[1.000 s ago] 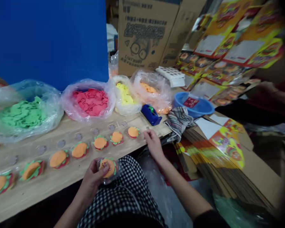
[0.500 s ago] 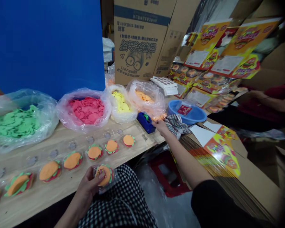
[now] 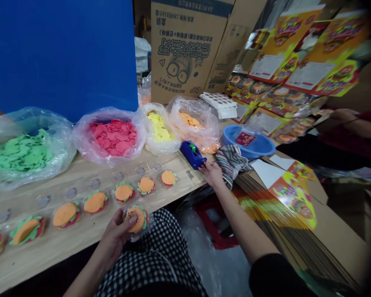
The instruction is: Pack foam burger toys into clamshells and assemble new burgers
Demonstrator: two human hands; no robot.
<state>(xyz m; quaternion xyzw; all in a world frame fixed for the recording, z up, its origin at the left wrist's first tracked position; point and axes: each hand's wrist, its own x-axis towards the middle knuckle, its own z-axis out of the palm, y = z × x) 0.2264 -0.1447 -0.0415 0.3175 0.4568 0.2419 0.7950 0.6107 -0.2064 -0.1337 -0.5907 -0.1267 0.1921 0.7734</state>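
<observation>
My left hand grips a toy-like burger in a clear plastic case, thumb across its orange top, above my checked lap. My right hand reaches out to a blue tape dispenser with a green core. Its fingers are pinched together at the dispenser's cutting end, where the tape comes off; the strip itself is too small to see clearly. Along the table's front edge runs a row of open clear cases with orange, green and red burgers, their lids folded back behind them.
Bags of green, pink, yellow and orange pieces line the back. A blue basin, a striped cloth and stacked printed cardboard lie right. Another person's arm shows far right.
The view has shifted slightly. My right hand stays at the dispenser's cutting end, its fingers now drawn closer together. My left hand still holds the cased burger.
</observation>
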